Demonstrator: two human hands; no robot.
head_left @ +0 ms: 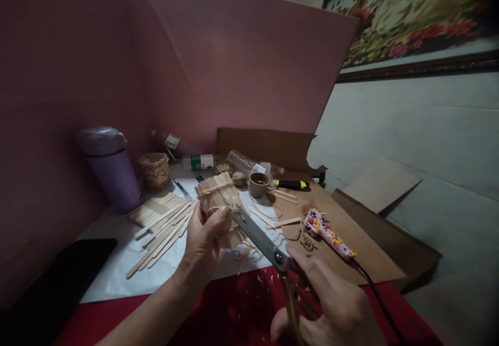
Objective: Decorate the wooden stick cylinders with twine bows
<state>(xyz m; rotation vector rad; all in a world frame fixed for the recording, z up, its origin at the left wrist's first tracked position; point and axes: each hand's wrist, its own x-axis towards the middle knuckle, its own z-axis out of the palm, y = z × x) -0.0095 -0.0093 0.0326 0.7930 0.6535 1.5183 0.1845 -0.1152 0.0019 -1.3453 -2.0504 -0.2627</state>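
At far left, a flat black object [66,265] is lying near the table's edge. Beyond it a purple tumbler [115,179] is standing, and just right of that a woven basket [156,171] is sitting on a white sheet [107,270]. In front, loose wooden craft sticks [161,242] are fanning out across the sheet.

Near the middle, the person's left hand [202,234] is gripping a piece covered in wooden sticks [213,203], thumb across its near side, and is holding it tilted, above the sheet. Twine [218,187] is running around the sticks, with a knotted, frayed part facing right. Scissors [257,236] are pointing up and left, their tips reaching that knot; whether the blades are touching the twine or lying fully together is impossible to tell.

Behind the scissors a small brown cup [258,186] is standing, with a yellow-and-black handle [292,184] lying beside it. Farther right, a flower-patterned glue gun [329,234] is resting on cardboard [362,255]. Below it, the right hand [331,304] is wrapping around the scissor handles.

The step in hand seems to be trimming twine ends at the knot. The next move is calling for a steady left grip and a close snip that spares the binding.
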